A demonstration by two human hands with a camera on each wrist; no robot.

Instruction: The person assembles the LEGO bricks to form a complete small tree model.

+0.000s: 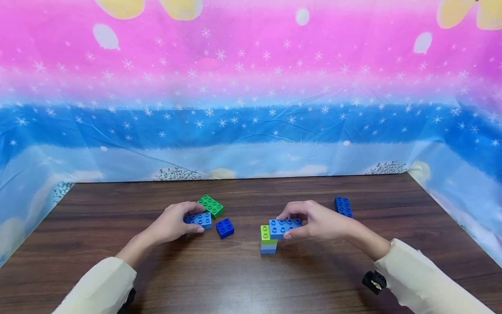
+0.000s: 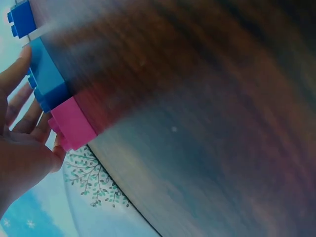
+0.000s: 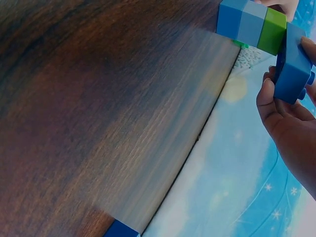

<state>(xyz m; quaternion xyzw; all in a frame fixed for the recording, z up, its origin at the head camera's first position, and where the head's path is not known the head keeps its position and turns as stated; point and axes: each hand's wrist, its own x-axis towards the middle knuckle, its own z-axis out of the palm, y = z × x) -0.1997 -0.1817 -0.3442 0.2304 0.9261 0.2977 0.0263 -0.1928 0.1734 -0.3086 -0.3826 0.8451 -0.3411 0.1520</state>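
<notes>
My right hand (image 1: 315, 218) pinches a light blue eight-stud brick (image 1: 284, 227) between thumb and fingers. One end of this brick overlaps the top of a small upright stack, whose lime green brick (image 1: 265, 235) sits above a pale blue-grey brick (image 3: 251, 22) and a blue brick (image 3: 230, 19). My left hand (image 1: 175, 221) grips another light blue brick (image 1: 199, 220) low at the table, thumb on its near side. Beside that brick, a pink brick (image 2: 74, 123) shows under the hand in the left wrist view; the head view hides it.
A green brick (image 1: 211, 206) lies just beyond the left hand. Close to its right is a dark blue four-stud brick (image 1: 225, 227). Another dark blue brick (image 1: 343, 206) lies behind the right wrist. A printed cloth (image 1: 251, 161) hangs along the far edge of the wooden table (image 1: 219, 279).
</notes>
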